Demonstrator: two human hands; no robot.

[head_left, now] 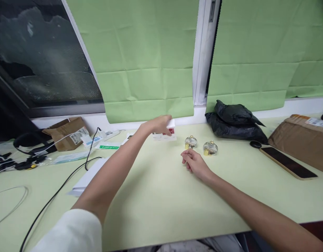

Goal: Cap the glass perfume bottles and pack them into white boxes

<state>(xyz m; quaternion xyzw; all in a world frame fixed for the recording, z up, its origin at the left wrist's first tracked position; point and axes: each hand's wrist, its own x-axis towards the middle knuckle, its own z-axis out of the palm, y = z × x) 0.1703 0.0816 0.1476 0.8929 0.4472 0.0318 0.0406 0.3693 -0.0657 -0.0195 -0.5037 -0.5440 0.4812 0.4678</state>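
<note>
At the back of the table my left hand (160,125) grips a small white box (165,137) with a red picture on its front, thumb on the near face. The hand covers much of the box's top and left side. Closer to me, my right hand (195,163) rests over the tabletop with its fingers loosely curled in, and no object shows in them. Just beyond it stand two small round glass jars with gold trim, the left jar (191,141) and the right jar (211,148).
Black plastic parcels (233,120), a phone (287,162) and a cardboard box (303,140) lie to the right. On the left are an open carton (68,133), a black cable (55,194), white paper (89,175) and headphones (33,143). Green blinds (151,63) hang behind the table (161,199).
</note>
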